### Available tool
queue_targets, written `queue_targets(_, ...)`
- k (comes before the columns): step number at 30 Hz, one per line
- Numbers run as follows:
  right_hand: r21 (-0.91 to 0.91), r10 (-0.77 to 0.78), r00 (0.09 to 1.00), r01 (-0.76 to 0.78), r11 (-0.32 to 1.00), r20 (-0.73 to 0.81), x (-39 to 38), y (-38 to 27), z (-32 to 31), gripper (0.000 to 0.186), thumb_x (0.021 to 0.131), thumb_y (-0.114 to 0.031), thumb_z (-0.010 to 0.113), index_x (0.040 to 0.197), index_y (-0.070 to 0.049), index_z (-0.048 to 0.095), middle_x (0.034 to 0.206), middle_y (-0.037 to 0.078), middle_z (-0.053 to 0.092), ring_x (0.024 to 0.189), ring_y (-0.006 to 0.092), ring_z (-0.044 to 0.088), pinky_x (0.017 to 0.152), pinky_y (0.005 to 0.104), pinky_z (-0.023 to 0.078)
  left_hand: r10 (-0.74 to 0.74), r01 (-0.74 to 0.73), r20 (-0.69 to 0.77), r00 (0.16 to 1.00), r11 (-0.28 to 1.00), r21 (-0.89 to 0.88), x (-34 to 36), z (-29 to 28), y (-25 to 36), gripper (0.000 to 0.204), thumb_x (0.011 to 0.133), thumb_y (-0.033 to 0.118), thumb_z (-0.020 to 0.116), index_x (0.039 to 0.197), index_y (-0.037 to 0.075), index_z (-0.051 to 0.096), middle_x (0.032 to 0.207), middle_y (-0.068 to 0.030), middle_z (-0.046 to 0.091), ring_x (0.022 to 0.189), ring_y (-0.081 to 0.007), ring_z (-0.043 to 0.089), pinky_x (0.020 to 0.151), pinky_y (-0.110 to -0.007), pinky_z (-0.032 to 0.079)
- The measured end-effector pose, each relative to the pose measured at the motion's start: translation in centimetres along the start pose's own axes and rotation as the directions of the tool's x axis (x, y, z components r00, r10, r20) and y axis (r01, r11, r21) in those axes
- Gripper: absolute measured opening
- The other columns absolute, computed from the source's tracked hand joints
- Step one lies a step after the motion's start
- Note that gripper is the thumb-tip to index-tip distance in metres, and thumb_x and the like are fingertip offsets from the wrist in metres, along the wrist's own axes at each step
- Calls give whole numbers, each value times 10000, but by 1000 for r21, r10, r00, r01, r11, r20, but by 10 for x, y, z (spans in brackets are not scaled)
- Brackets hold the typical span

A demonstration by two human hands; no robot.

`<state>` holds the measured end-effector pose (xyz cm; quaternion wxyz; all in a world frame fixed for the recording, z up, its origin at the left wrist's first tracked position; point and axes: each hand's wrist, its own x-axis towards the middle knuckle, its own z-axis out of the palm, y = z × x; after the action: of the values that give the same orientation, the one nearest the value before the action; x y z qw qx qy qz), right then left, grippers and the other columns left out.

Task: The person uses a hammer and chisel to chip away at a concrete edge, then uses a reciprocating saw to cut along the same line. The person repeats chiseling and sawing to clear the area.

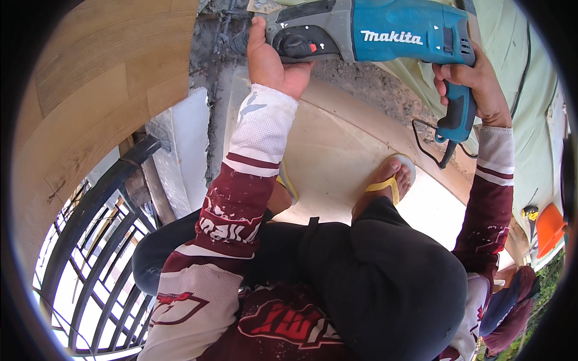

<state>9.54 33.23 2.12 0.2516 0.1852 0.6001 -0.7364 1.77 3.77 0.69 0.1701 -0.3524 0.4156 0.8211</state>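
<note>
A teal and grey rotary hammer drill lies crosswise at the top of the view, its front end pointing left. My left hand cups the grey front housing from below, with the thumb up along its left side. At the rear, my right hand is wrapped round the grip, its fingers near the trigger. A black cord leaves the bottom of the grip. Beneath the front housing is a strip of rough grey concrete. The drill's tip is hidden or out of view at the upper edge.
Wood-patterned planks cover the upper left, above a black metal railing. A pale green sheet spreads at right, with an orange object below it. My sandalled foot stands on a pale board. Another person is at lower right.
</note>
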Motion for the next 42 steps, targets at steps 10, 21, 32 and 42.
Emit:
queue_targets(10, -122, -34, 999, 33, 992, -13, 1, -14, 8, 386, 748, -156, 685, 1080, 16, 591, 777, 75, 629, 583, 154, 623, 522, 294, 564, 30, -31, -17, 999, 998, -47, -3, 2, 8, 565, 994, 460, 522, 1409, 81, 464, 1407, -172, 506, 1306, -388, 465, 1091, -622, 350)
queue_targets(21, -398, -384, 913, 303, 866, -141, -71, -18, 74, 580, 685, -45, 707, 1242, 12, 554, 942, 63, 659, 779, 159, 621, 701, 309, 516, 141, -143, -62, 988, 989, -28, -38, -18, 16, 587, 956, 515, 497, 1279, 36, 602, 1260, -147, 646, 1177, -343, 589, 1041, -488, 459)
queue_targets(32, -675, -521, 767, 611, 414, 374, -126, -11, 154, 682, 798, -170, 691, 1400, 6, 422, 756, 150, 642, 613, 351, 662, 519, 459, 520, -14, 207, 437, 899, 895, -396, -45, -101, 30, 702, 927, 625, 477, 1161, -29, 581, 1113, -187, 609, 1080, -317, 602, 979, -427, 515)
queue_targets(42, -236, -360, 912, 313, 920, -198, -158, 34, 88, 741, 686, -27, 692, 1392, -23, 465, 1090, 147, 683, 962, 276, 682, 887, 383, 521, -113, 149, 333, 936, 985, -84, -76, -33, 10, 493, 959, 518, 508, 1178, 100, 650, 1200, -118, 682, 1084, -298, 643, 950, -458, 515)
